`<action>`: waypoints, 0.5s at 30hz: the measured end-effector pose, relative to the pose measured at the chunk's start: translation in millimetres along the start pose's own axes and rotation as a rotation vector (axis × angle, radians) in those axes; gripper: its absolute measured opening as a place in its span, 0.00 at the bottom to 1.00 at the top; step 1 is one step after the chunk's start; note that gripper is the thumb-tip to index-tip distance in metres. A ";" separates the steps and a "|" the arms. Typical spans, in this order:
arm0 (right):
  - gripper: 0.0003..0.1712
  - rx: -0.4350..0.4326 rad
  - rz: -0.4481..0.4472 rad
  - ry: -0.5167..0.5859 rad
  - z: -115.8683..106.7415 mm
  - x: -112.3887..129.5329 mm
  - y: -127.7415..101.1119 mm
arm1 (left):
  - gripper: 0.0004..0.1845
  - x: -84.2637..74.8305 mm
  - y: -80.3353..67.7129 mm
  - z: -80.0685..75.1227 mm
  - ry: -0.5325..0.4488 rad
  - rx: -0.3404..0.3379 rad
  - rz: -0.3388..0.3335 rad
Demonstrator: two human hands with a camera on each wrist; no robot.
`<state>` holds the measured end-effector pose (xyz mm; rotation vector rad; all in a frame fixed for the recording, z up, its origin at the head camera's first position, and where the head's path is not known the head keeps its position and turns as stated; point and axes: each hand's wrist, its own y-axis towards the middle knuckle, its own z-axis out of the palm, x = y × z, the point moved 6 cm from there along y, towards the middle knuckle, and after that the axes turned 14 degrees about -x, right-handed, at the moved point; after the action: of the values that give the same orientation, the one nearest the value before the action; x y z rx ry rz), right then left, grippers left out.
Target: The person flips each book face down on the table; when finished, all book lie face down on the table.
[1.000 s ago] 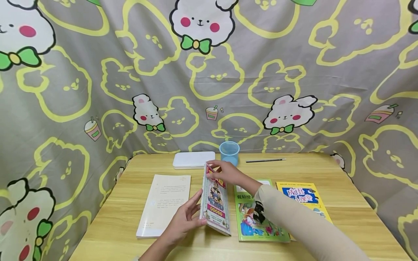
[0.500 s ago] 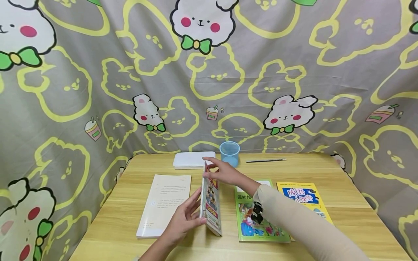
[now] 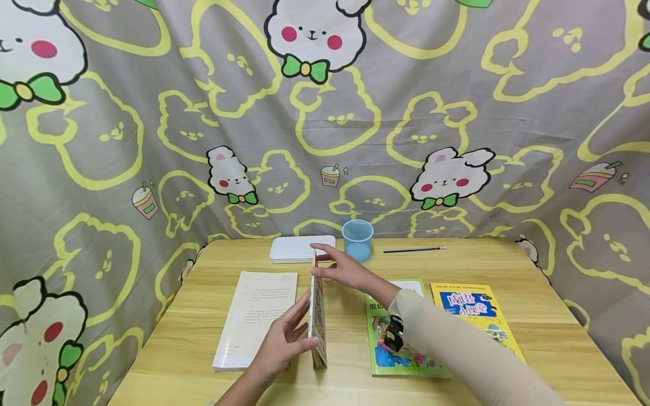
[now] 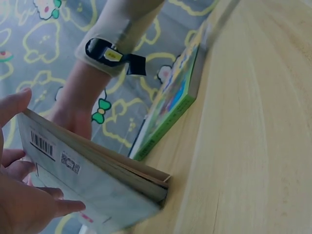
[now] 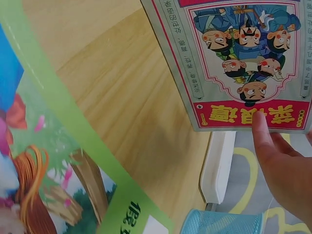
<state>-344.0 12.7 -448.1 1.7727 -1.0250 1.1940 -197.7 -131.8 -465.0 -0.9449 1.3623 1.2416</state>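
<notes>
Because the held book stands on edge and nearly side-on to the head camera, its front cover shrinks there to a narrow sliver whose lettering can't be read. From the right wrist that cover shows broadly, upside down and cut off at the picture's upper edge, with cartoon figures and a red title band. From the left wrist, a slightly blurred view, the pale back cover shows its barcode, partly behind the fingers.

The left hand is part closed around the near end, fingers on the back cover. The right hand pinches the far end, one digit on the title band; its other fingers are partly hidden behind the book.

The book is over the middle of the worktop, between a pale text-printed book on the left and a green book on the right. Its long axis runs away from the person, title end farthest, front cover facing right. Whether its lower edge touches the wood, I can't tell.

The right sleeve covers parts of the green book and a yellow book. The right fingers overlap a white flat case near a blue cup.
</notes>
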 end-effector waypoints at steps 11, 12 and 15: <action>0.42 0.021 0.059 0.201 10.5 -8.0 -0.3 | 0.45 -4.8 -2.3 -4.4 0.069 -0.013 0.035; 0.42 0.024 0.062 0.219 11.7 -8.3 -0.4 | 0.45 -5.0 -2.4 -4.9 0.076 -0.016 0.039; 0.41 0.029 0.075 0.257 13.9 -9.4 -0.6 | 0.45 -5.6 -2.6 -6.3 0.091 -0.025 0.041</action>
<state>-340.9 2.4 -461.0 1.5643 -0.9324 1.4471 -195.4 -138.9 -460.4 -1.0055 1.4469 1.2620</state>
